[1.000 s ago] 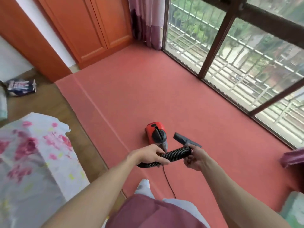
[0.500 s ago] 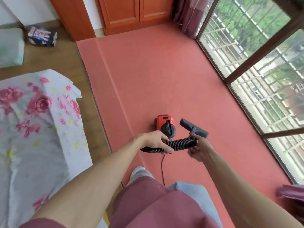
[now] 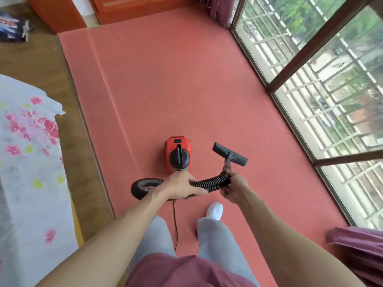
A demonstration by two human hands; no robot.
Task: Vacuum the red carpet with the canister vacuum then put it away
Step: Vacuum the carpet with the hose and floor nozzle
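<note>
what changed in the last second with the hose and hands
The view tipped down. A loop of the hose now bulges left of the left hand, and the floor nozzle stands out farther beyond the right hand. Both legs and a white-socked foot now show. Unchanged: both hands grip the hose; the canister vacuum sits on the red carpet.

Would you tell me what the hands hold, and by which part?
Both hold the black hose: the left hand grips its middle, the right hand its end by the nozzle.
</note>
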